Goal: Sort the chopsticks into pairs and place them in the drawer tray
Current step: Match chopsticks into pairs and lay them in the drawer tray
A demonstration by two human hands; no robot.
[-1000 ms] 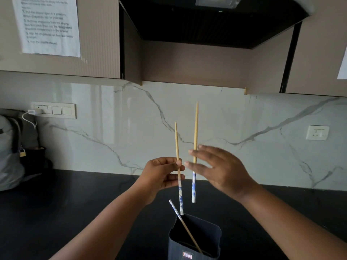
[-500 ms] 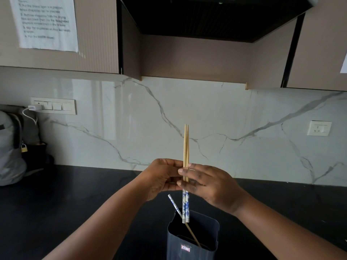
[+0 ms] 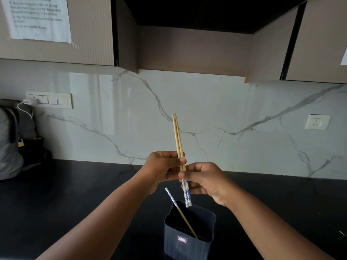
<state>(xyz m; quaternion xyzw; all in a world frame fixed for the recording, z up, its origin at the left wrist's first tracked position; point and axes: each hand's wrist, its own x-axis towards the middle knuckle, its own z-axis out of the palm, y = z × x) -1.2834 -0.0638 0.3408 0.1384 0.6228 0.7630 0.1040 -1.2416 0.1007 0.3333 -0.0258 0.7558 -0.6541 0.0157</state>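
Two bamboo chopsticks with blue-and-white patterned ends (image 3: 178, 139) stand side by side, nearly upright, above the counter. My left hand (image 3: 163, 169) pinches them at mid-length from the left. My right hand (image 3: 203, 182) grips them just below, fingers curled round the patterned part. Their patterned ends hang over a dark blue plastic holder (image 3: 188, 239) near the bottom centre. One more matching chopstick (image 3: 179, 210) leans inside that holder, patterned end up. No drawer tray is in view.
A black countertop (image 3: 75, 194) runs under a white marble backsplash. A grey backpack (image 3: 9, 147) sits at the far left below a switch panel (image 3: 49, 100) with a charger plugged in. Wall cabinets hang overhead, one bearing a printed sheet (image 3: 37, 17).
The two chopsticks, held apart a second ago, one in each hand, are now together as a pair gripped by both hands. The pair has tilted slightly left.
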